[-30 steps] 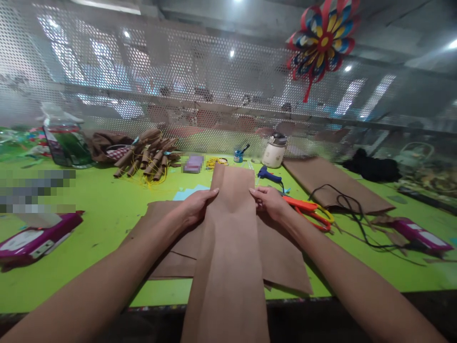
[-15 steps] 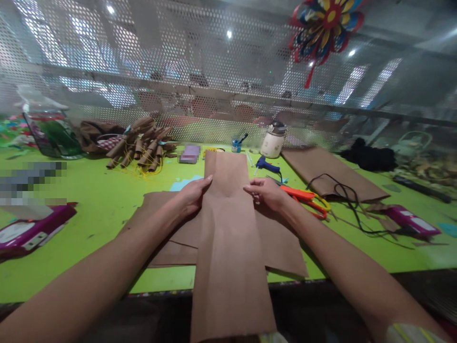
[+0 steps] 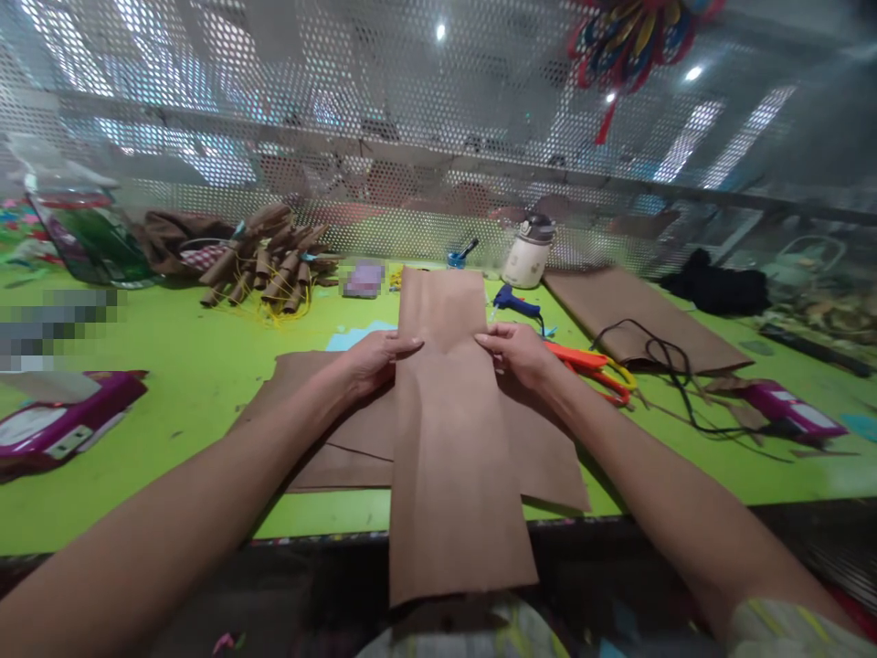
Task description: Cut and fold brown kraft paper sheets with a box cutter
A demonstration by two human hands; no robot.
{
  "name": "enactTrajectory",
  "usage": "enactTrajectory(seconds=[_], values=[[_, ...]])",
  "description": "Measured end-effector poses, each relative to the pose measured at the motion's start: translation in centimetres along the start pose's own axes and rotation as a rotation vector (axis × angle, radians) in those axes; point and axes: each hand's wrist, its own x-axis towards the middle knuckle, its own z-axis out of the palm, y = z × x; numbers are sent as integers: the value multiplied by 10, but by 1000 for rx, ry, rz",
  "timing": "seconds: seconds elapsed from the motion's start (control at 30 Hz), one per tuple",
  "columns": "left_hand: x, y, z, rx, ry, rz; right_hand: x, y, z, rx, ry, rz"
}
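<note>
A long strip of brown kraft paper (image 3: 456,439) stretches from above the green table toward my body, its near end hanging past the table edge. My left hand (image 3: 375,361) pinches its left edge, thumb on top. On the opposite edge, my right hand (image 3: 515,352) grips the strip between thumb and fingers. Shallow creases run along the paper. Beneath it lie larger brown paper sheets (image 3: 548,457), partly covered by the strip and my forearms. Orange-handled scissors (image 3: 589,361) rest just right of my right hand, and a blue glue gun (image 3: 515,302) lies behind it.
Rolled brown paper bundles with yellow string (image 3: 274,265) lie at the back left beside a large clear bottle (image 3: 89,233). A white flask (image 3: 527,256) stands near the mesh wall. A folded brown sheet (image 3: 644,315), a black cord (image 3: 675,379) and a purple power strip (image 3: 795,411) occupy the right.
The paper strip has shifted slightly right in view, and its near end sits higher. My left thumb now reaches further over the strip. The view has tilted down a little.
</note>
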Motion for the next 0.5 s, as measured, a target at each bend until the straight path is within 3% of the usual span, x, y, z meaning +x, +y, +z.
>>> enactTrajectory(seconds=[0.5], values=[[2, -1, 1, 3, 28, -18, -1, 0, 5, 24, 66, -5]])
